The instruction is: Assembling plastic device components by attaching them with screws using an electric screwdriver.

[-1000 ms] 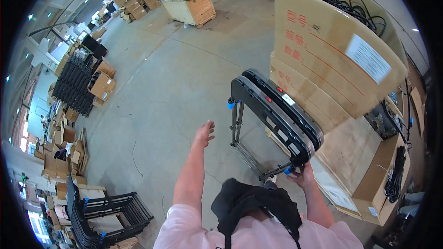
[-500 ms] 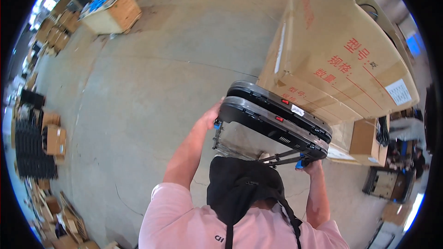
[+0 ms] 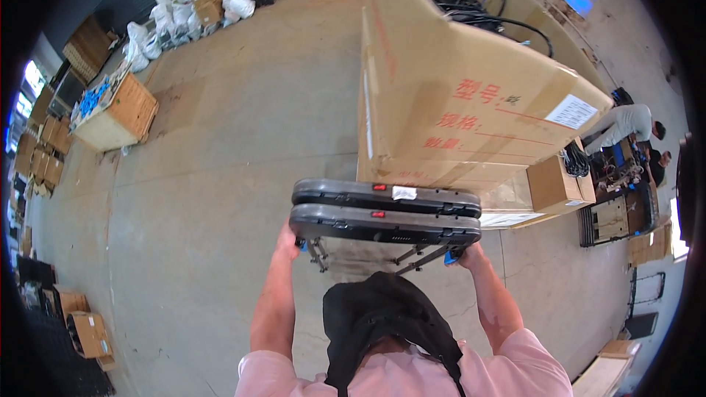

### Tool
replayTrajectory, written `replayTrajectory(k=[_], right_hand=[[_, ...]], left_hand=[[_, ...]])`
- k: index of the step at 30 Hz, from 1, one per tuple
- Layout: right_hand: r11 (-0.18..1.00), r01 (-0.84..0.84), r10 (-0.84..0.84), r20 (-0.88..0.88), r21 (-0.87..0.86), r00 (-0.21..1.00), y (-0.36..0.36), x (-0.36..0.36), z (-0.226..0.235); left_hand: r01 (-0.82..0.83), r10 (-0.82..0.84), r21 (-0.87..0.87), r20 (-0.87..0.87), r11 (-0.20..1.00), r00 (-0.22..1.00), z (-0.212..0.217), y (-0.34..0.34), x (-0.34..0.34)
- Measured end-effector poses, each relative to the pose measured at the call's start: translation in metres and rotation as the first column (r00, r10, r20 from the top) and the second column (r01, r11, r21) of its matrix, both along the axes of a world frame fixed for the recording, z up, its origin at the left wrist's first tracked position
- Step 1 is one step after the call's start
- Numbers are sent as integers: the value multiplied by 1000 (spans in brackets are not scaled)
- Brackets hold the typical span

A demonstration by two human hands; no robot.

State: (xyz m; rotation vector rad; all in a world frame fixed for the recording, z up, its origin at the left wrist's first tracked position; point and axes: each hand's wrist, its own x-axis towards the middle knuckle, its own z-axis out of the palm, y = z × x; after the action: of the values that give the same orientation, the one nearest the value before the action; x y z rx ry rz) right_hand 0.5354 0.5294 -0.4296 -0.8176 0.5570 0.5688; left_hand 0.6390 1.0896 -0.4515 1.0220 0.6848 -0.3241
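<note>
In front of me are two long, rounded black-and-grey housings stacked together, each with a small red switch. The nearer housing (image 3: 390,229) and the farther housing (image 3: 434,196) lie nearly parallel, and a white label (image 3: 404,192) shows on the farther one. Dark metal legs (image 3: 413,256) reach down beneath them. My left hand (image 3: 289,238) is closed round the left end of the nearer housing. At its right end my right hand (image 3: 469,254) grips low, beside a blue part (image 3: 453,255). Most fingers are hidden underneath.
A large cardboard box (image 3: 441,103) full of black cables (image 3: 471,4) stands just beyond the housings. To its right is a smaller carton (image 3: 557,184). People (image 3: 625,125) work at the far right. A wooden crate (image 3: 121,114) and white sacks (image 3: 158,29) stand far left.
The two housings have swung from a slant to nearly level across my view, with both hands still on them. My view has turned, and the large box now appears farther left.
</note>
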Motion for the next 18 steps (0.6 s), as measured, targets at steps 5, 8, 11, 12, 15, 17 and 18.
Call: replayTrajectory(k=[5,8,11,12,15,17,18], right_hand=[[935,315,-301,104,-164,948,-7,1,-32],[963,237,-224,114,-124,968,1,5,-37],[907,239,-274,-54,-348,960,-3,-23,-40],[876,142,-204,-88,-461,975,-15,-35,-61],[589,-205,51,-217,-781,975,-37,-75,-152],[352,-751,359,-660,-559,660,-78,-127,-203],[324,-798,414,-682,-508,603,-101,-169,-226]], left_hand=[[141,-127,177,-86,974,988,-2,-13,-4],[-93,99,152,-36,984,994,-15,12,-23],[-146,227,500,-105,854,968,-35,-1,-81],[-14,92,570,-109,822,990,-50,5,-111],[308,-104,840,-294,446,950,-113,43,-231],[566,-266,633,-510,529,818,-135,10,-313],[660,-281,496,-637,564,718,-124,-15,-341]])
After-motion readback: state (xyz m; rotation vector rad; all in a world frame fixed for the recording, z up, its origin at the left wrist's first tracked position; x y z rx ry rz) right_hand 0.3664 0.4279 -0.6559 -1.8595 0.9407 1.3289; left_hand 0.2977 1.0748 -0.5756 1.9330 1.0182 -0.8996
